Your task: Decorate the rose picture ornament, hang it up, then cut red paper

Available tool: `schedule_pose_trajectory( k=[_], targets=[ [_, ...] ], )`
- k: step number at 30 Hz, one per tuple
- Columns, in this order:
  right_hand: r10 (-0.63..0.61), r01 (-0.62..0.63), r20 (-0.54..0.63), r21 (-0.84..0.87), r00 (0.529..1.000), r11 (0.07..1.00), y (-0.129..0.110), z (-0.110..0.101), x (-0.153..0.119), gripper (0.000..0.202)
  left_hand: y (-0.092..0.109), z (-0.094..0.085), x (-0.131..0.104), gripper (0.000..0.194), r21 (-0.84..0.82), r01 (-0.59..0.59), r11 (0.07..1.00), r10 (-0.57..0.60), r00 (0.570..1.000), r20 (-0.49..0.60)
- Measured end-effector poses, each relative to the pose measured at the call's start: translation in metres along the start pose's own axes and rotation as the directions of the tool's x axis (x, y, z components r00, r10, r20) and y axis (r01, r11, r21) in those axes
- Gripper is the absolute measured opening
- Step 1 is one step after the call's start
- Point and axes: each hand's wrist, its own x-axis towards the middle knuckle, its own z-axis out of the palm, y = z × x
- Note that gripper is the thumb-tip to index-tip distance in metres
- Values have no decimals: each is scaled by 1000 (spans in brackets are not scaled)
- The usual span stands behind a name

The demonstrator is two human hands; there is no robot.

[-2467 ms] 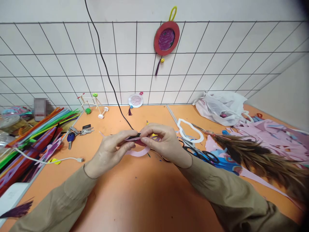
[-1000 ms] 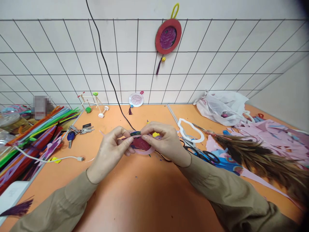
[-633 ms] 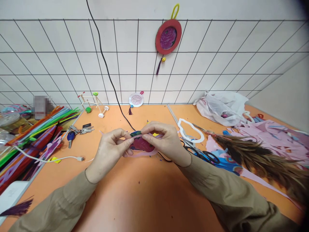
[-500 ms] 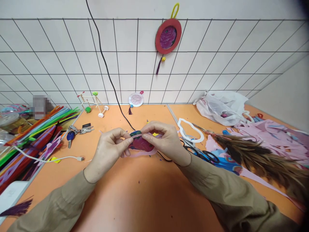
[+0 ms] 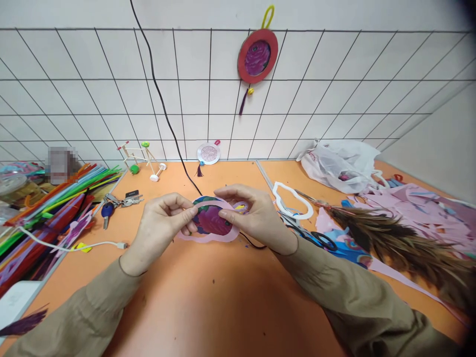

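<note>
Between my two hands, above the orange table (image 5: 215, 307), is a pink wavy-edged frame (image 5: 226, 237) with a purple floral piece (image 5: 213, 219) in it, green and blue at its upper left. My left hand (image 5: 163, 225) pinches the frame's left side between thumb and forefinger. On the right side, my right hand (image 5: 253, 213) grips it, with the thumb on the front near the upper edge and the fingers partly hidden behind. A yellow bit (image 5: 241, 207) shows beside the right fingers.
Black-handled scissors (image 5: 323, 240), a white wavy frame (image 5: 293, 201), brown feathers (image 5: 394, 238) and a plastic bag (image 5: 338, 166) lie right. Keys (image 5: 107, 213), a white cable (image 5: 70, 248) and colourful pipe cleaners (image 5: 55, 208) are left. A black cord (image 5: 163, 106) hangs behind.
My hands have moved slightly apart, my left hand leftward. The framed floral piece has tilted to face me more, so more of its front and pink rim shows.
</note>
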Motion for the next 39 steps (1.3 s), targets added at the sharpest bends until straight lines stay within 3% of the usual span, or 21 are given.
schedule_pose_trajectory(
  k=[18, 28, 34, 39],
  targets=[
    [64, -61, -55, 46, 996, 997, 1, -5, 3, 30, 1, -9, 1, 15, -17, -56, 998, 55, 997, -54],
    [31, -31, 17, -3, 999, 1000, -3, -9, 5, 33, -4, -12, 7, 14, -45, -106, 993, 104, 993, -50],
    [146, -145, -14, 63, 989, 987, -1, -9, 6, 39, -9, -14, 7, 13, -96, -106, 990, 104, 994, -31],
    [223, -240, 95, 241, 970, 940, -3, -11, 8, 20, -11, -10, 2, 15, -200, -66, 978, 59, 998, -38]
  ],
)
